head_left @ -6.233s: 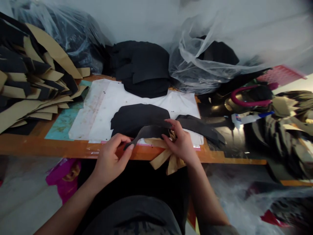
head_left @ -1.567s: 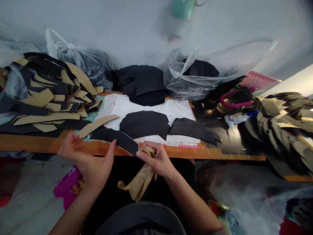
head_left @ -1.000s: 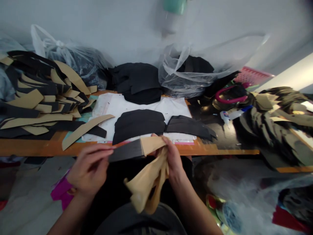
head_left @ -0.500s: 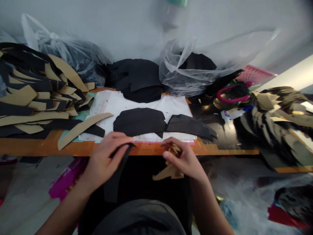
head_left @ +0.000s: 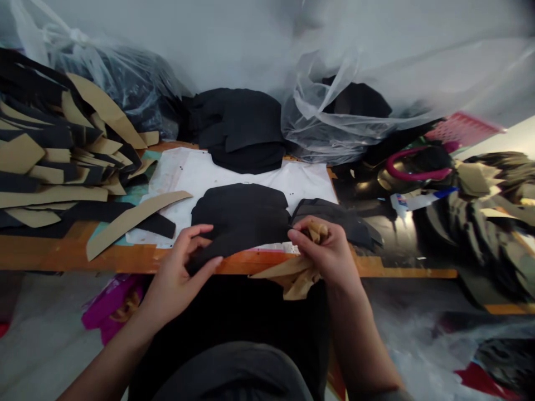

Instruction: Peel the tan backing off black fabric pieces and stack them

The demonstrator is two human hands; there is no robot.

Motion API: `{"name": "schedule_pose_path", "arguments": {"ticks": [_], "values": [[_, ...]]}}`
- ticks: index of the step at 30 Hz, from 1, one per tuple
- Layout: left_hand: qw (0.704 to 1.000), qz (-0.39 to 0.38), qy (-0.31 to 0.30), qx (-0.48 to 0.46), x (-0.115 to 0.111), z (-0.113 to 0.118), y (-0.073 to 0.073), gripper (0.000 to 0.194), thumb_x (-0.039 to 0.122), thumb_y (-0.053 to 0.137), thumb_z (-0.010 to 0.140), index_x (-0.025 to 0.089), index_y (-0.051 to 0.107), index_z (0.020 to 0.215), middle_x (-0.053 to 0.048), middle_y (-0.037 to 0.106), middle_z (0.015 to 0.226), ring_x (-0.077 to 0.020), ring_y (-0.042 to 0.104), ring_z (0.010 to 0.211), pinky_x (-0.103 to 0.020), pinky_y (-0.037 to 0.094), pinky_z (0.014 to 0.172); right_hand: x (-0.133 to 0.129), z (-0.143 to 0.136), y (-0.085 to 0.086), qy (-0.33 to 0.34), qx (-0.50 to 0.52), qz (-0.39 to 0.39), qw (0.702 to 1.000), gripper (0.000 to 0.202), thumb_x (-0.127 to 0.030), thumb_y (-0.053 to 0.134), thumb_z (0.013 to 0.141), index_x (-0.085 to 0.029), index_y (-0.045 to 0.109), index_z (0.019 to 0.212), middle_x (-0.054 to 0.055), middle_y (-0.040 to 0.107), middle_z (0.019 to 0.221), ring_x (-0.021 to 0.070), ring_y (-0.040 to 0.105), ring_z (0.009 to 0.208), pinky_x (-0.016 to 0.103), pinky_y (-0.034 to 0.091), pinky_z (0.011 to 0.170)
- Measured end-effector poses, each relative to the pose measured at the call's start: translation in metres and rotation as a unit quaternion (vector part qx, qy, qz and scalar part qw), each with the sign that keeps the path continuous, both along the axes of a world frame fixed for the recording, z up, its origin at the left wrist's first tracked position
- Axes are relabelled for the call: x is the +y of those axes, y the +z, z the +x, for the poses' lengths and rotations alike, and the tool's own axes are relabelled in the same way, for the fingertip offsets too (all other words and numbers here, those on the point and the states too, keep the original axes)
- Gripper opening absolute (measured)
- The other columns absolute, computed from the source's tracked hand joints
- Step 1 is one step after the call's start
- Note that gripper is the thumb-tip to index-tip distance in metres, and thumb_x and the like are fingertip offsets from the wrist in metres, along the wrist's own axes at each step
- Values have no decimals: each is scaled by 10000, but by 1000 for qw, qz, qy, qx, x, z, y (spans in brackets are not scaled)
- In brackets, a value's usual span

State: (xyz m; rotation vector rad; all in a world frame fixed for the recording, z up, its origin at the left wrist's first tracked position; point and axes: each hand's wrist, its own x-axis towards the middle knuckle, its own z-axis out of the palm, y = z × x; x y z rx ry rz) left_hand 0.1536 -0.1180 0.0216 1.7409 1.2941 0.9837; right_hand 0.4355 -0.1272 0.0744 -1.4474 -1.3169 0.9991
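My left hand (head_left: 184,273) is at the table's front edge, thumb and fingers curled around the left end of a black curved strip (head_left: 238,245). That strip lies along the lower edge of a black fabric-like panel (head_left: 242,203); dark on dark, their border is hard to make out. My right hand (head_left: 324,248) grips crumpled tan backing paper (head_left: 298,275), which hangs below its fingers. Its thumb and fingertip meet at the strip's right end. Just behind that hand lie more black curved pieces (head_left: 330,211) in a small stack.
White paper (head_left: 179,167) covers the table's middle. A heap of tan-backed black strips (head_left: 54,150) fills the left, one loose tan strip (head_left: 137,223) in front. Behind stand a black stack (head_left: 246,122) and a clear plastic bag (head_left: 309,122). Magenta-handled scissors (head_left: 418,172) and a white tube (head_left: 401,203) lie right.
My left hand has brought the black strip up from below the table edge onto the front of the black panel. My right hand has moved up to the strip's right end, still gripping the paper.
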Motion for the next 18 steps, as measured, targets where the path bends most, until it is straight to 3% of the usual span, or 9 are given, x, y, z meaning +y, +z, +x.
{"name": "schedule_pose_path", "arguments": {"ticks": [2,5,10,18], "values": [[998,-1,69,-8,7,-3,-5,343,367,748,853,240,635,1150,-33,694,980,-172,705,917,-255,588,773,10,3,-9,-17,-19,-13,1000,280,-421,778,826,-187,645,750,-35,537,593,111,456,530,252,340,510],[992,9,127,-19,16,-4,-14,245,395,736,858,216,683,1016,-26,709,954,-153,692,849,-246,565,754,23,3,-24,-46,-85,-3,995,257,-389,788,809,-192,637,740,-32,548,608,123,481,563,260,361,540],[986,49,144,67,22,-3,-21,174,359,691,899,224,728,1003,-4,718,918,-130,659,786,-243,516,731,35,2,-41,-72,-140,83,984,157,-281,788,792,-194,673,728,40,674,904,181,647,824,300,482,757],[976,93,141,139,26,0,-18,118,306,657,928,222,726,974,5,702,911,-120,637,765,-245,497,708,36,-3,-49,-74,-186,87,976,158,-231,770,806,-203,651,706,28,666,874,178,654,798,288,494,730]]}}
